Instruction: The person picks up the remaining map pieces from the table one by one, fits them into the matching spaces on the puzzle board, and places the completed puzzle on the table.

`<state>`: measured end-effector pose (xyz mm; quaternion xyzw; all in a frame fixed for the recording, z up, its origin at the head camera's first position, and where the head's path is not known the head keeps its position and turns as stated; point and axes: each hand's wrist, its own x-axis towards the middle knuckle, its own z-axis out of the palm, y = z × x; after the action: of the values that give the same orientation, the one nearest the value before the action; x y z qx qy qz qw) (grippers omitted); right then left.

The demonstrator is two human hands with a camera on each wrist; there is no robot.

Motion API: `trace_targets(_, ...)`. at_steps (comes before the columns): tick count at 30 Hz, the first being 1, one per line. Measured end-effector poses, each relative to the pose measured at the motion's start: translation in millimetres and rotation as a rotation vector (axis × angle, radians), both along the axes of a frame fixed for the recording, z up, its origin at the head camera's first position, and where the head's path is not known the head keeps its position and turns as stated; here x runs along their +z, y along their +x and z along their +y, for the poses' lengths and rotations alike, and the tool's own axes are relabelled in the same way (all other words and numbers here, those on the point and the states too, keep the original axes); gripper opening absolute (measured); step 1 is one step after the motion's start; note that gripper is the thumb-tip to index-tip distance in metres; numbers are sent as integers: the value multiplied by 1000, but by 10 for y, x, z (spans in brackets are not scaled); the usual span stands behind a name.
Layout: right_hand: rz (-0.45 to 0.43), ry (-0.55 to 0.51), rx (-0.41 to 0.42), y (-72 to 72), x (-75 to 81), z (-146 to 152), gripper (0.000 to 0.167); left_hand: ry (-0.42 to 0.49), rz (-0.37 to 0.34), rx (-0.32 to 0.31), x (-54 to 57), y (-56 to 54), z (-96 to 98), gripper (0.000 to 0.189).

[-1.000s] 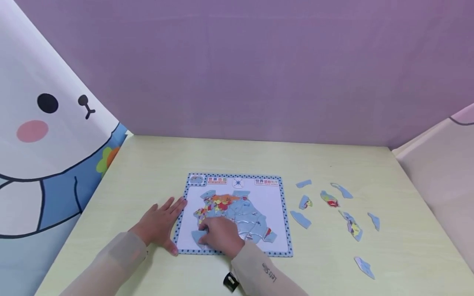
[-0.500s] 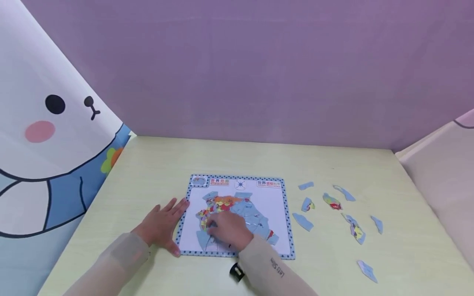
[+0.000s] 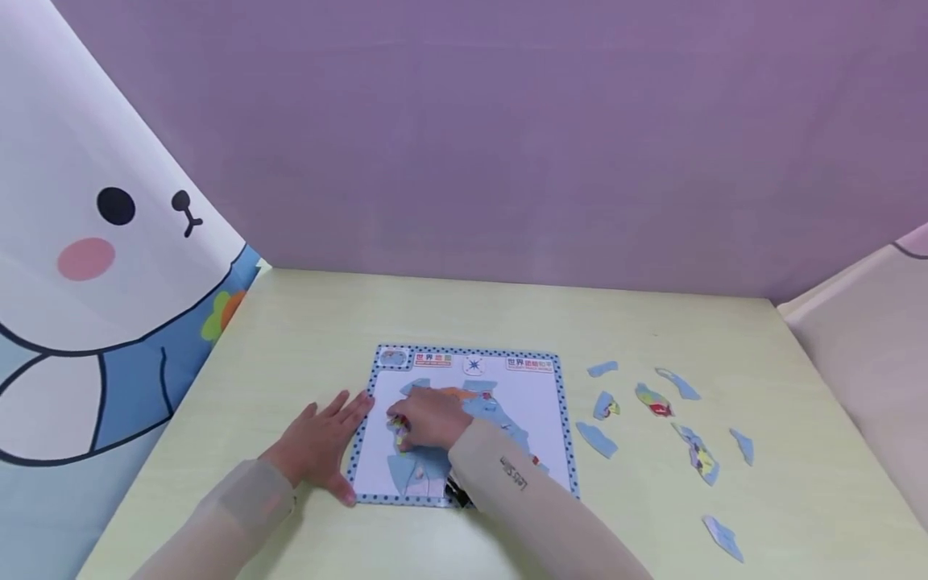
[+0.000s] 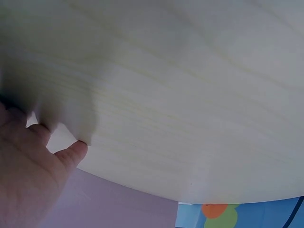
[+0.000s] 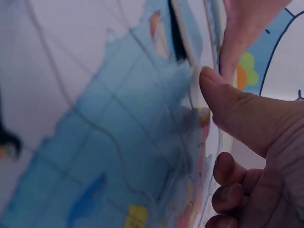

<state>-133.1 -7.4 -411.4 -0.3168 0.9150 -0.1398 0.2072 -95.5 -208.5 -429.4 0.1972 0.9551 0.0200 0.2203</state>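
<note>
A world-map jigsaw board (image 3: 544, 427) with a blue dotted border lies on the table, its middle covered by fitted blue and coloured pieces. My left hand (image 3: 319, 447) rests at the board's left edge, fingers spread. Over the left part of the map is my right hand (image 3: 428, 417); its thumb and bent fingers stand apart around small coloured pieces (image 3: 398, 431). In the right wrist view the thumb (image 5: 237, 104) is right at the edge of the blue map pieces (image 5: 114, 128). A pale blue puzzle piece (image 3: 401, 473) lies at the lower left of the map.
Several loose puzzle pieces lie right of the board, among them a green and red one (image 3: 654, 400) and a long blue and yellow one (image 3: 699, 455). One more loose piece (image 3: 722, 538) is nearer the front. A purple cloth (image 3: 507, 161) hangs behind the table (image 3: 326, 314).
My right hand has moved up and away across the map from its lower left part to its upper left pieces. My left hand stays at the board's edge. The head view has shifted slightly.
</note>
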Motion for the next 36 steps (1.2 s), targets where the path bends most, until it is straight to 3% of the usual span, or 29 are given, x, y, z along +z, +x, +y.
trace_targets(15,17,57,24,-125,-96,-85,25,-29,-18,33,6,-14,24,133)
trace_targets(22,26,63,29,-116,-59,-90,43,-24,-26,37,-14,-19,45,134)
trace_targets(30,79,62,50,-141,-72,-72,33,-35,-22,40,-20,-14,54,134)
trace_targets(36,68,47,32,-194,-114,-51,29,-36,-11,39,-10,-21,48,133)
